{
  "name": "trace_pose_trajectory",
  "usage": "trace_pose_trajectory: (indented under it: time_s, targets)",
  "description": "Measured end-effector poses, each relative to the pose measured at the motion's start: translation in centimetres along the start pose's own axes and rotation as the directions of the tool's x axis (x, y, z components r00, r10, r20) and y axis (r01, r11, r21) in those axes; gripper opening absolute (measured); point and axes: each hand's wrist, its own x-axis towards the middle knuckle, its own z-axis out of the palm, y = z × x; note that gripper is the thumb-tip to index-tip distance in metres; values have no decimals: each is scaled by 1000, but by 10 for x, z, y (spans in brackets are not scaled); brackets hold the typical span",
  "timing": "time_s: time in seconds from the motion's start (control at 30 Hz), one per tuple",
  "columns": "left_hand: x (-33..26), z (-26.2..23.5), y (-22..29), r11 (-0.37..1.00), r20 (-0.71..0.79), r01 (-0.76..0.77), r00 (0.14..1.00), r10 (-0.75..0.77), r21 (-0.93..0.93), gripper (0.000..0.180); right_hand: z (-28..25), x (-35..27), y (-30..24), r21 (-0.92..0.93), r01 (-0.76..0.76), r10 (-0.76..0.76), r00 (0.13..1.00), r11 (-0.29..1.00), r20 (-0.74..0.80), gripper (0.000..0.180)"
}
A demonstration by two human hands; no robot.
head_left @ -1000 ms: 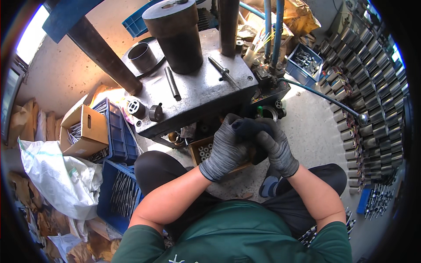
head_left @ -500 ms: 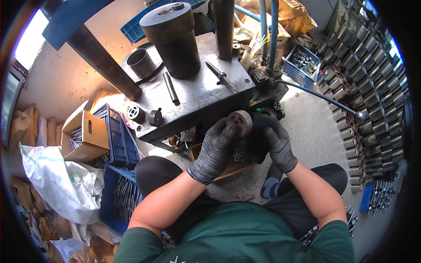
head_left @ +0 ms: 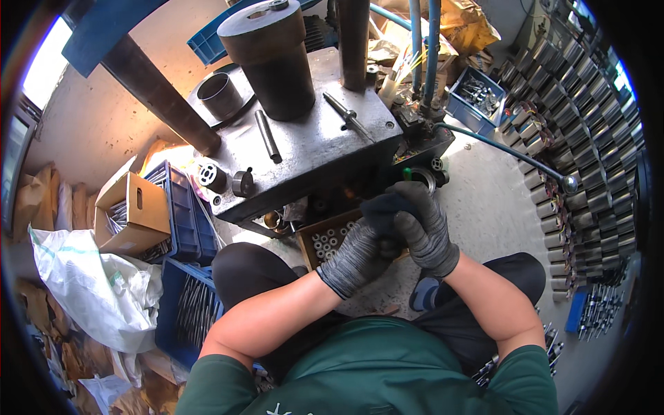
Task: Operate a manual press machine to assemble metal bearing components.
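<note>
Both gloved hands, left hand [head_left: 356, 252] and right hand [head_left: 422, 225], are clasped together at the press counter's [head_left: 311, 159] five o'clock edge, grip contents hidden, so progress is unclear.

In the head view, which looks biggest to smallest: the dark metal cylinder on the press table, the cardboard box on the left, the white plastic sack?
1. White plastic sack
2. Dark metal cylinder, though nearness to the camera may inflate it
3. Cardboard box

This is a workshop. A big metal press [head_left: 304, 138] stands in the middle, with bins [head_left: 181, 207] of parts and rows of tubes [head_left: 574, 138] around it.
</note>
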Motion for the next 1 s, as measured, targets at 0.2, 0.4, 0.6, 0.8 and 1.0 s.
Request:
trace_pose_trajectory:
  time_s: [0.2, 0.4, 0.6, 0.8, 1.0]
  targets:
    - [-1, -5, -4, 1000, 124, -10, 992, 6, 30, 24, 1, 1, 1, 177, -95, 105, 993, 980, -52, 38]
    - [-2, -22, -9, 990, 231, -91, 971, 63, 110, 44, -14, 13, -21, 599, -363, 361, 923, 714, 129, 32]
    - [-16, 7, 19, 745, 214, -342, 940, 267, 573, 56, -37, 27, -13, 437, -559, 529, 824, 705, 202, 30]
    - [-25, 6, 47, 176, 533, -619, 763, 367, 765, 42, -33, 10, 11, 159, -610, 562, 784, 776, 263, 37]
    - [-11, 6, 45, -178, 647, -646, 623, 439, 743, 45, -35, 7, -7, 539, -763, 661, 614, 357, 431, 60]
